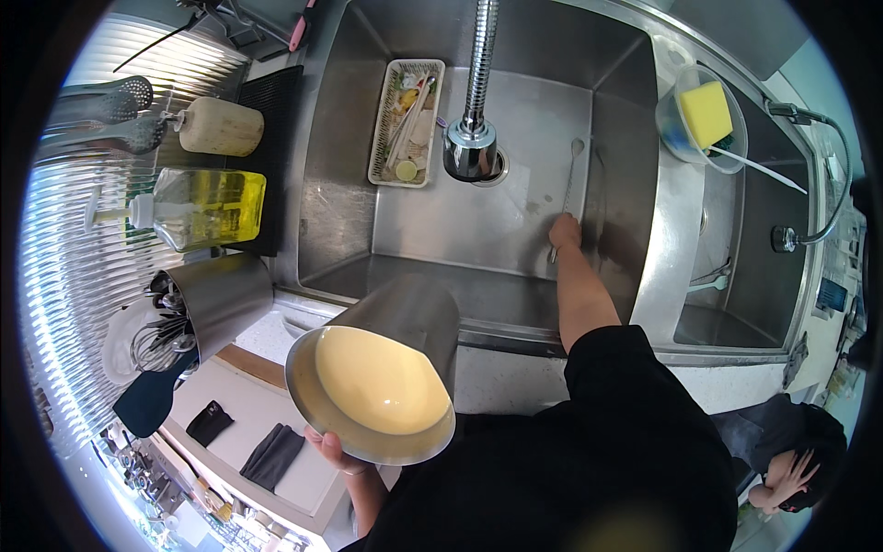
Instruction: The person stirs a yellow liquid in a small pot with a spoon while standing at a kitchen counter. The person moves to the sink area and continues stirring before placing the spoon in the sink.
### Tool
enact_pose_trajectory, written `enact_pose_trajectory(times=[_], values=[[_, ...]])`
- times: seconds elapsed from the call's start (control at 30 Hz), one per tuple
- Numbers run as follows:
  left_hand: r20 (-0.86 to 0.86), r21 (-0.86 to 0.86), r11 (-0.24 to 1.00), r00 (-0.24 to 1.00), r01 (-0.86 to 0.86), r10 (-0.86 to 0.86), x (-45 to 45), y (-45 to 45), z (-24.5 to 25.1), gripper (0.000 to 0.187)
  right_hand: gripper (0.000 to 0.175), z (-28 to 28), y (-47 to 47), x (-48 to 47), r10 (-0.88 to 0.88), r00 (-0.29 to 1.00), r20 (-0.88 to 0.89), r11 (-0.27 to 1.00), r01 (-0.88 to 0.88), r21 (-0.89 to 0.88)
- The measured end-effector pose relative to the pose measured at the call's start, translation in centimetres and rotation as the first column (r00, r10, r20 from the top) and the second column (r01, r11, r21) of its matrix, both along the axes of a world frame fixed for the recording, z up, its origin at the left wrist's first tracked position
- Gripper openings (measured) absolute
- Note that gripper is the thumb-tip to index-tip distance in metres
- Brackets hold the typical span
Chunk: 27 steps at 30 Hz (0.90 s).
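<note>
My left hand (332, 450) holds a tall steel container (414, 314) by its rim at the front of the sink. The container is tilted and has a smooth, pale yellow liquid (383, 379) in it. Down in the steel sink (483, 234), my right hand (566, 231) grips the handle of a long twisted bar spoon (571, 176). The spoon's bowl points away from me, towards the back right of the basin. Left of the hanging faucet (472, 148) lies a white plastic basket (372, 162) with food scraps, a citrus slice (406, 170) and thin sticks inside.
Left of the sink stand a pump bottle of yellow liquid (210, 209), a beige bottle (222, 126) and a steel utensil holder (227, 297). On the right, a clear tub (679, 127) holds a yellow sponge (705, 115) beside a second basin (759, 276). Another person (779, 448) is at lower right.
</note>
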<state>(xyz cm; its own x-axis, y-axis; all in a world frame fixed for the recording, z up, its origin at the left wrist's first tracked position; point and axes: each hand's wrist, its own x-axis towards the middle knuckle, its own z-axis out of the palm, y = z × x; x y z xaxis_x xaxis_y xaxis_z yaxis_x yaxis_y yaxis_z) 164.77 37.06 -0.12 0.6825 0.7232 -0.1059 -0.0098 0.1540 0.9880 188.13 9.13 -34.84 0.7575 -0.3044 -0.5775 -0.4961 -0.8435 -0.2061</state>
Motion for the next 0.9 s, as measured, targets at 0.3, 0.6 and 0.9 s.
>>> enact_pose_trajectory(times=[0.3,0.6,0.9], values=[[0.037,-0.034,0.999,0.999,-0.038,0.04,0.1,-0.8,0.1,0.039,0.022,1.3,0.3,0.2,-0.145,0.985,-0.093,0.989,0.145,-0.012],[0.082,-0.07,0.997,0.997,0.017,-0.011,0.1,-0.7,-0.2,0.036,0.026,4.9,-1.0,3.8,-0.083,0.972,-0.218,0.936,0.152,0.319],[0.113,-0.021,0.99,0.984,0.14,-0.136,-0.6,1.0,-1.4,0.023,0.031,23.5,-0.8,-1.3,0.022,0.976,0.215,0.512,-0.196,0.836]])
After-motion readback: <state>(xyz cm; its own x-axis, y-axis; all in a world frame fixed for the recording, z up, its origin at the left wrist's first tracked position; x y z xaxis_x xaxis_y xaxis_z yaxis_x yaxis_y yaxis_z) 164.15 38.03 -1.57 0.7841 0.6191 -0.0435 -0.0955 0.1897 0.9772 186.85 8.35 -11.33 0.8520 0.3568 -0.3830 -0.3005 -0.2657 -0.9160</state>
